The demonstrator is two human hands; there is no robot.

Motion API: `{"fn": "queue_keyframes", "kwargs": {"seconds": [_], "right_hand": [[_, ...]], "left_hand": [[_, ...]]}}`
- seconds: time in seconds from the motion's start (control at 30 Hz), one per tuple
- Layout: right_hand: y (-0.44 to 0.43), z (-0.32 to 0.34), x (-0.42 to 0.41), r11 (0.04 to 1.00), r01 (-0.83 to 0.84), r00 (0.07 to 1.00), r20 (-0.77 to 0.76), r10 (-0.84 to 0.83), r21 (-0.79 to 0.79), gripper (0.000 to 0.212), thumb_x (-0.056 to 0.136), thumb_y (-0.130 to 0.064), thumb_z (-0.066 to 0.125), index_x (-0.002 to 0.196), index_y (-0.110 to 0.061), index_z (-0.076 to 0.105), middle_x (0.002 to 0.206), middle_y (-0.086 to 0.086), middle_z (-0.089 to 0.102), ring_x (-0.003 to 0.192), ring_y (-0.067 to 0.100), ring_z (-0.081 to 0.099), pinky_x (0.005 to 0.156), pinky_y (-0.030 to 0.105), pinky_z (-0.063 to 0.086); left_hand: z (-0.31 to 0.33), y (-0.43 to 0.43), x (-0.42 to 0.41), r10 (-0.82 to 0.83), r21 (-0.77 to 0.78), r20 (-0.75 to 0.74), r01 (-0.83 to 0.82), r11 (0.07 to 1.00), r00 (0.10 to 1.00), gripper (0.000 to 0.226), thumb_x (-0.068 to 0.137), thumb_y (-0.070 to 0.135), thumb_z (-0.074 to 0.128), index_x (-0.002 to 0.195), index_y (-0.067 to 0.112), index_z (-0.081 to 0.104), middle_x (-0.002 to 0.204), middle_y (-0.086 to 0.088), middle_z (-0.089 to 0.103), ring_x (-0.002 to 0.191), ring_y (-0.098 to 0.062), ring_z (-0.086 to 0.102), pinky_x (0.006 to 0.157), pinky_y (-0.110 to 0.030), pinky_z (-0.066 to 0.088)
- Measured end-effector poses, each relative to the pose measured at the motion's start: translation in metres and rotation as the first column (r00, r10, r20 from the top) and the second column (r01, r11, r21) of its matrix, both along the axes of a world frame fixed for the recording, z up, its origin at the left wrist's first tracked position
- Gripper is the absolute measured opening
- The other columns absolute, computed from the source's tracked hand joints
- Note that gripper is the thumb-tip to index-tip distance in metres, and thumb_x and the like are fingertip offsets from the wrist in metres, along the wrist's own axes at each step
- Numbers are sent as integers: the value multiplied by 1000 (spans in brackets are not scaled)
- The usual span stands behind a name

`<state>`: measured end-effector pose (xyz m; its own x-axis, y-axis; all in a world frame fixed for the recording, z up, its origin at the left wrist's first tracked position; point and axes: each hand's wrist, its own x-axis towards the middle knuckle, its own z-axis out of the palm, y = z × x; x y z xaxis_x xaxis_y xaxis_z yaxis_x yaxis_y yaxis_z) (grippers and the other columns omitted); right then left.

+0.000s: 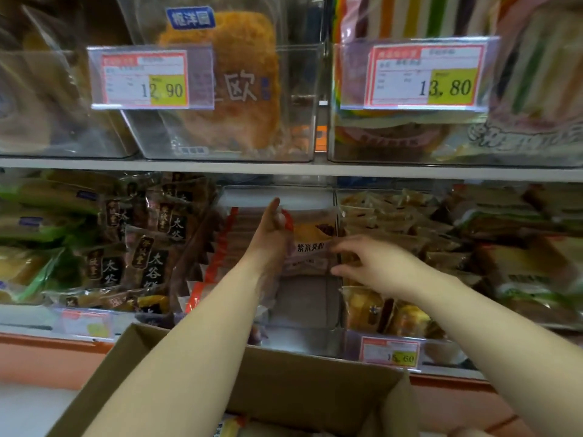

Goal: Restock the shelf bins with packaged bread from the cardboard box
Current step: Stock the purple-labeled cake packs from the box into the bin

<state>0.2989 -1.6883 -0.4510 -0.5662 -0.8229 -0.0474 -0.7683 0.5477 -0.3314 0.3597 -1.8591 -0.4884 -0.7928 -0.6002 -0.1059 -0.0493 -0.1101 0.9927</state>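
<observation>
- The left hand (269,238) grips the top left corner of a purple-labelled bread packet (310,250), its fingers (279,219) curled over the edge and the thumb pointing up.
- The packet stands upright in the middle clear bin (303,193) on the lower shelf, with red-edged packets (225,244) just left of it.
- The right hand (378,263) reaches the packet's right edge with fingers loosely bent; pinching or only touching, I cannot tell.
- The open cardboard box (299,383) sits near, under both forearms.
</observation>
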Motion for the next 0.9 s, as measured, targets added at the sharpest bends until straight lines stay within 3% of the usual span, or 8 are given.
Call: {"fn": "queue_keyframes", "kwargs": {"seconds": [0.1,0.2,0.3,0.37,0.47,0.57,0.77,0.9], "right_hand": [[-1,0,-2,1000,7,1000,16,-7,0,44,91,-38,57,133,-26,49,138,-3,47,120,14,49,96,26,41],[0,0,-4,1000,1,999,35,-1,4,44,91,-38,57,134,-27,49,140,-3,46,120,15,49,96,28,42],[-2,0,-2,1000,2,1000,17,-3,16,45,91,-38,56,134,-27,49,139,-2,47,119,16,50,96,28,43],[-2,-1,-1,1000,5,1000,-8,-5,21,46,92,-39,56,136,-26,47,140,-2,46,123,16,48,98,28,42],[-2,-1,0,1000,6,1000,-22,-6,23,47,93,-40,54,138,-26,45,143,-3,44,127,15,45,101,28,39],[-3,-2,-1,1000,4,1000,-22,-3,27,47,93,-40,54,137,-26,46,142,-3,45,126,15,46,100,28,40],[-2,-3,-1,1000,-3,1000,-17,3,13,46,93,-39,54,136,-26,47,143,-4,44,127,13,45,100,27,40],[-2,-3,0,1000,-4,1000,-10,4,3,47,93,-39,54,137,-25,47,146,-4,42,130,13,42,102,27,37]], "left_hand": [[-11,-5,-8,-78,33,-17,79,996,997,73,79,-17,35,132,33,43,131,-12,49,110,-26,57,85,-41,55],[-9,-14,-10,-98,-291,230,164,942,968,39,86,-2,48,116,23,51,110,-9,62,97,-24,63,76,-40,58],[3,-31,-10,100,-705,549,395,589,830,30,88,24,63,115,16,53,114,-4,59,95,-19,58,72,-21,42],[12,-37,-9,164,-745,618,507,433,768,42,85,34,66,120,15,52,119,-4,58,101,-19,56,77,-22,40],[16,-38,-7,25,-556,624,421,717,781,39,84,15,68,118,13,50,105,-11,64,84,-23,67,66,-31,55],[16,-33,-8,-54,-423,596,371,827,801,42,85,6,61,125,4,48,103,-23,65,82,-34,69,49,-26,48],[6,-18,-11,-52,-478,666,479,736,744,98,82,3,65,151,22,-2,131,-14,47,98,-24,59,62,-24,46],[-2,-4,-11,134,-637,700,529,561,701,92,89,-3,53,151,26,-8,157,-20,3,122,-35,50,81,-30,46]]}}
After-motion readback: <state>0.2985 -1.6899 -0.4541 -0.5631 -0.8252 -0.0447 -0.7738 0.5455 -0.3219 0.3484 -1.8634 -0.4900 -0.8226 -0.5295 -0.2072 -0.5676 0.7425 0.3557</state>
